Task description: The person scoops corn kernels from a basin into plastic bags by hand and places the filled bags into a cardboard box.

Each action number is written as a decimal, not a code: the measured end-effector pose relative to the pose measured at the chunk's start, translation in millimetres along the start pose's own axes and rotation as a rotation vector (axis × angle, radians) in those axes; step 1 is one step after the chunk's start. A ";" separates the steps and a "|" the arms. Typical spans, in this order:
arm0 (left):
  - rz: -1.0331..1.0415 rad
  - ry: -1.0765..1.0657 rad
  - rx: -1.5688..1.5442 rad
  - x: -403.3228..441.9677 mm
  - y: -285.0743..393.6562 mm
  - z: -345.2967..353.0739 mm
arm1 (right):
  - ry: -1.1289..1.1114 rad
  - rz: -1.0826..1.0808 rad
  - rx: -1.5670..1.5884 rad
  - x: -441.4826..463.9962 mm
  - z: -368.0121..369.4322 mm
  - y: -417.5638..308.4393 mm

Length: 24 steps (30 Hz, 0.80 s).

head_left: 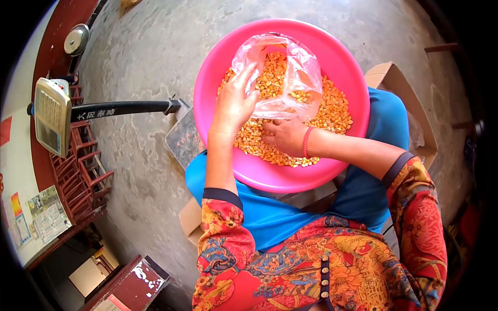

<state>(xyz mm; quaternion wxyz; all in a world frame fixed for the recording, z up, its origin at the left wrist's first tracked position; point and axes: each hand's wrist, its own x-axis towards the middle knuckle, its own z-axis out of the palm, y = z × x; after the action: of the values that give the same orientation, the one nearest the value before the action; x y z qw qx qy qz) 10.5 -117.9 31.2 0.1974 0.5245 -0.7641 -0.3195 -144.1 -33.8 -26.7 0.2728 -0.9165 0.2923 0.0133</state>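
A pink basin [282, 179] of loose yellow-orange corn kernels [334, 111] rests over my lap. Inside it a clear plastic bag [303, 70] stands with its mouth toward me and some kernels in it. At the bag's left rim is my left hand [236, 103], its fingers and thumb on the thin film. My right hand [288, 137], with a red bracelet at the wrist, is down in the kernels just below the bag's near edge. Its fingers curl into the corn, and their tips are partly hidden.
Left of the basin, a scale display [52, 114] sits on a dark post [122, 109] rising from a metal platform [184, 137]. Small wooden chairs [83, 166] are stacked farther left. An open cardboard box [399, 83] stands on the right, on the concrete floor [140, 67].
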 end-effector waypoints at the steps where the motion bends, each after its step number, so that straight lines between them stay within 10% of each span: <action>1: 0.001 0.001 -0.001 0.0 0.3 0.2 | -0.039 0.009 -0.027 1.0 3.2 -0.3; 18: 0.005 0.071 -0.027 -0.7 1.6 -3.0 | -0.542 0.186 1.039 7.6 -68.7 6.9; 24: -0.005 0.038 -0.020 -0.4 6.7 -5.6 | -0.043 0.126 1.300 -3.7 -116.1 27.0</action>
<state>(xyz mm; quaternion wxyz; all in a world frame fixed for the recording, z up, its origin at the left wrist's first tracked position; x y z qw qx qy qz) 9.7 -117.5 39.9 0.2166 0.5303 -0.7557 -0.3175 -177.6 -109.2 59.4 0.7758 -0.5455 0.2884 -0.1320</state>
